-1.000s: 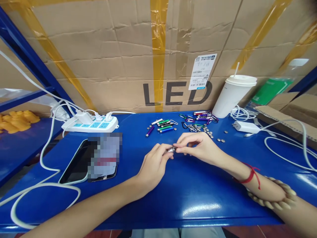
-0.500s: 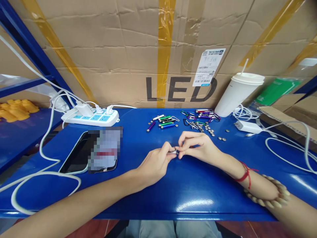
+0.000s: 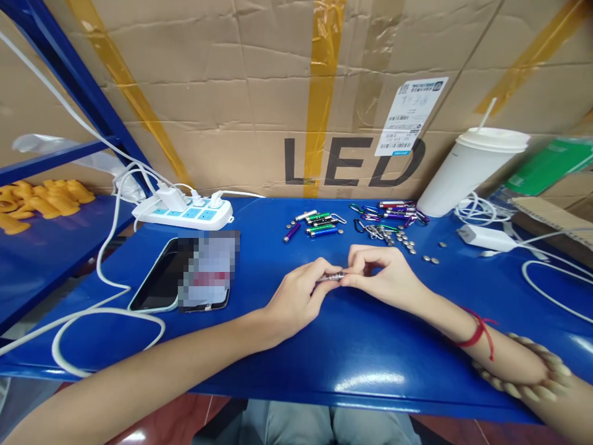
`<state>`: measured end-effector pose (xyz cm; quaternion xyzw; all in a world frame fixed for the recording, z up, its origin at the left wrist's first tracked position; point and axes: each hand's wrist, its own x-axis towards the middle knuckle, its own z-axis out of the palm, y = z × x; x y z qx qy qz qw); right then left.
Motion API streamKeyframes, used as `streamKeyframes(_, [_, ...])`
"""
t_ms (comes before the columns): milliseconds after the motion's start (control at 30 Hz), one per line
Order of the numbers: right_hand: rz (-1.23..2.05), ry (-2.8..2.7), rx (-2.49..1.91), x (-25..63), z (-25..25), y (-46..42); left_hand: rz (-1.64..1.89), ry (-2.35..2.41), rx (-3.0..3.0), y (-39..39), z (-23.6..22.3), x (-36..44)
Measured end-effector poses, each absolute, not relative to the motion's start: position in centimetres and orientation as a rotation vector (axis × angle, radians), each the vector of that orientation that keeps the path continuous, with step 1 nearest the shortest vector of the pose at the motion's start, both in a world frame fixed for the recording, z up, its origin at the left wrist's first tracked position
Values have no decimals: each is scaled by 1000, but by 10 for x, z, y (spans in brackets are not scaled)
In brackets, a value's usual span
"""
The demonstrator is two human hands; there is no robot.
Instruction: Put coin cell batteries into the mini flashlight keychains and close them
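My left hand (image 3: 296,300) is closed round a slim silver penlight (image 3: 332,277), most of which its fingers hide. My right hand (image 3: 389,275) pinches the penlight's right end between thumb and fingertips, so the two hands meet above the blue table (image 3: 370,352). Whether a small loose part sits in the right fingertips is too fine to see. Just behind the hands lie several coloured penlights (image 3: 323,231), button cells (image 3: 411,245) and small silver pieces (image 3: 382,233). More penlights with carabiner clips (image 3: 393,213) are heaped further right.
A white power strip (image 3: 188,213) with plugs and two phones (image 3: 155,278) (image 3: 210,272) lie on the left. At the right stand a white cup (image 3: 467,173) with a straw and a charger (image 3: 486,237) with looped cable. A large cardboard box (image 3: 259,93) walls the back.
Half a second ago the penlight's open end showed between the hands; now my right fingertips press against it. The whole scene has shifted as my head turned slightly left.
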<state>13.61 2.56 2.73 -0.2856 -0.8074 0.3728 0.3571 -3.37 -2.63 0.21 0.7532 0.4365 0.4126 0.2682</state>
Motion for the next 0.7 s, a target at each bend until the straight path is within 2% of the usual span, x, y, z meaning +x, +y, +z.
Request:
streamKeyframes(167, [975, -2089, -910, 135, 19, 30, 1020, 1242, 2006, -24, 9, -34])
streamKeyframes(300, [634, -2200, -995, 140, 26, 29, 1052, 1248, 1976, -21, 8, -33])
streamKeyframes(400, [579, -2280, -901, 142, 46, 18, 1116, 1240, 1977, -20, 8, -32])
streamKeyframes(500, [760, -2331, -746, 139, 70, -4, 1164, 1225, 1965, -19, 8, -31])
streamKeyframes(533, [942, -2393, -661, 137, 77, -14, 1168, 1232, 1958, -19, 9, -31])
streamKeyframes(600, [1552, -2578, -373, 134, 88, -38, 1155, 1254, 1953, -20, 9, -31])
streamKeyframes(700, [1802, -2639, -171, 137, 92, -78, 1117, 1261, 1970, -21, 10, -30])
